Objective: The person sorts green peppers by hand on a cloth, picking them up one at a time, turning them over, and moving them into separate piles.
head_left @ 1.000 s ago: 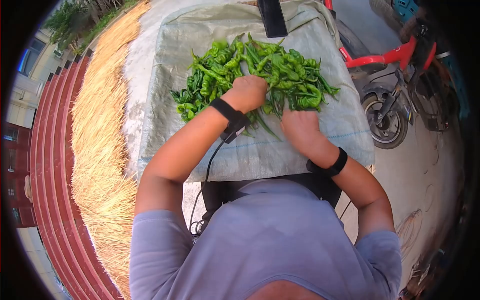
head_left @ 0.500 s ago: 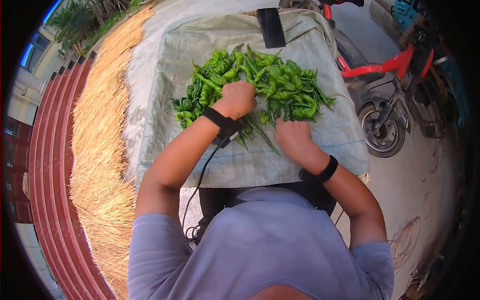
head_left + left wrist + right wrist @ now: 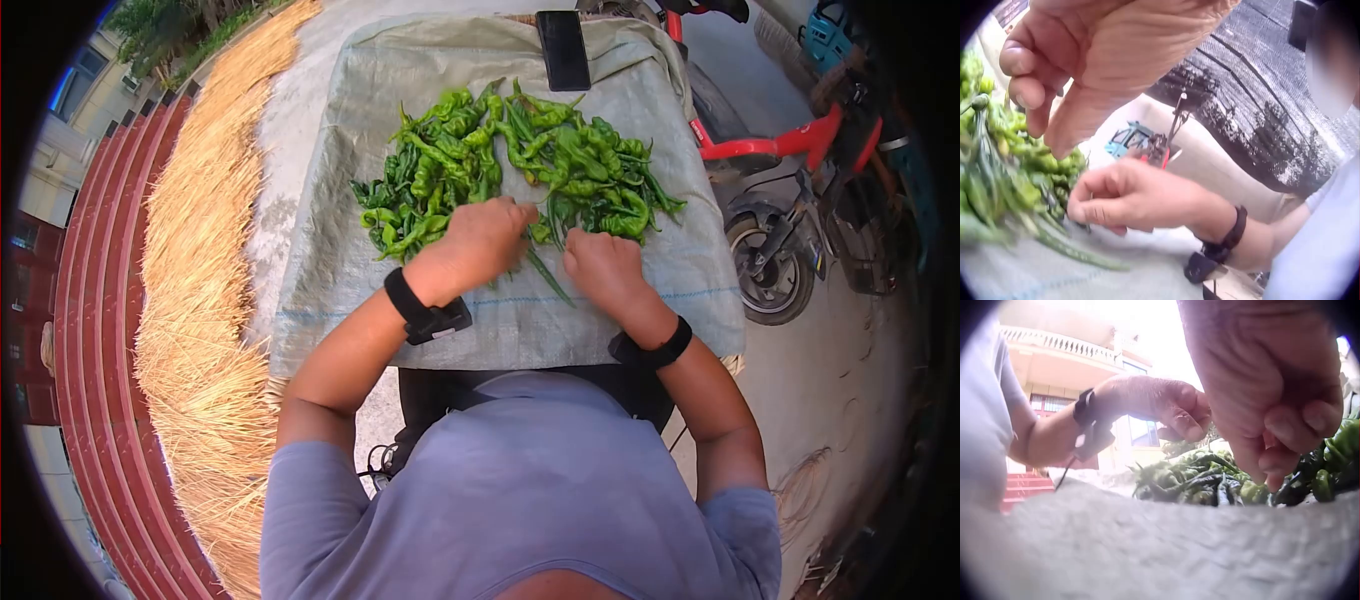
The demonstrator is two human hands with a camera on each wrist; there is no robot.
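Wrinkled green chili peppers lie in two adjoining heaps, a left heap (image 3: 430, 170) and a right heap (image 3: 590, 165), on a pale woven sheet. My left hand (image 3: 482, 245) is over the near edge of the left heap, fingers loosely bent. In the left wrist view its thumb (image 3: 1069, 128) stands apart from the fingers, nothing visible between. At the near edge of the right heap, my right hand (image 3: 607, 270) pinches a dark green pepper (image 3: 560, 212) at its near end. Between the hands lies a long thin pepper (image 3: 548, 275), pointing toward me.
The woven sheet (image 3: 650, 320) covers the work surface, with a black phone (image 3: 564, 50) at its far edge. Straw (image 3: 205, 300) lies along the left beside red steps (image 3: 100, 330). A red scooter (image 3: 770, 145) stands at the right. Both wrists wear black straps.
My left hand has drawn back from the heap toward me, then shifted right toward the other hand. My right hand has pulled slightly back from the right heap. A gap between the heaps shows more.
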